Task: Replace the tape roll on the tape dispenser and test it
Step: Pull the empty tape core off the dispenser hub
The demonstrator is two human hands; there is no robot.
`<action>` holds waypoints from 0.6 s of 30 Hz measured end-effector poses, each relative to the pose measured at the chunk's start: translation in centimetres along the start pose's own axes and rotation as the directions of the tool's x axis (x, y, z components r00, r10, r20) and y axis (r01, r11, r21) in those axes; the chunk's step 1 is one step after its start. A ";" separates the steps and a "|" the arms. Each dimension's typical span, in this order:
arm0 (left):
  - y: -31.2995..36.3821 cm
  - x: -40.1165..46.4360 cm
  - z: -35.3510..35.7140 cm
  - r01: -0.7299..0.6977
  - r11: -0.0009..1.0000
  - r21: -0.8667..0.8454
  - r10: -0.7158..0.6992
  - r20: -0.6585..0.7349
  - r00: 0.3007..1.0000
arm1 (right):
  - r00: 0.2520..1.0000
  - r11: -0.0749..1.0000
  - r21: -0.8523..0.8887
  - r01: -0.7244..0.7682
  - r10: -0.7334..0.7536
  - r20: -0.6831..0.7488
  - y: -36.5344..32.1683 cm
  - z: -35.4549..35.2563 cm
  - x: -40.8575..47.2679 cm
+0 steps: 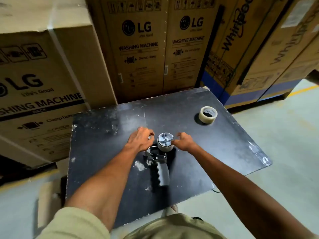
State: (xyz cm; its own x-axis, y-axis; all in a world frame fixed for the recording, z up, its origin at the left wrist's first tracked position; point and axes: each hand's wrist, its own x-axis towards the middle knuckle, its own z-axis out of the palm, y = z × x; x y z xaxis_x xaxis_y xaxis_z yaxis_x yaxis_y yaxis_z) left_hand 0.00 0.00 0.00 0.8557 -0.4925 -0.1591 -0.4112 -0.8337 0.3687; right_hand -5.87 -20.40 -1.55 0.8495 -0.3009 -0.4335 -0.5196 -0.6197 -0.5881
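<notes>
A black hand-held tape dispenser lies on the black table, its ribbed handle pointing toward me. A nearly used-up tape roll sits on the dispenser's grey spoked hub. My left hand grips the dispenser's front end just left of the hub, fingers curled over it and hiding that part. My right hand is at the roll's right side, its thumb tip touching the rim while the fingers hang loosely curled above it. A full clear tape roll lies flat, apart from both hands, at the table's far right.
Tall cardboard washing-machine boxes stand right behind the table, with more at the left and right. The table top is scuffed with white marks. Concrete floor with a yellow line lies to the right.
</notes>
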 end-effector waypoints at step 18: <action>-1.3 7.0 3.2 0.144 0.989 -0.016 -0.127 0.386 0.914 | 0.935 0.919 0.321 -0.229 0.117 0.334 2.5 1.0 6.1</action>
State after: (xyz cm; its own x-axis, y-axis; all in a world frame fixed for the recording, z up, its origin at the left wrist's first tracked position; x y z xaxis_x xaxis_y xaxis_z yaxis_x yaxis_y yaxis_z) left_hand 5.54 -3.17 -4.50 0.7126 -0.4408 -0.5458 -0.2784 -0.8917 0.3567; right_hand -2.11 -23.04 -6.34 0.7032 -0.1121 -0.7021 -0.7018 -0.2679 -0.6601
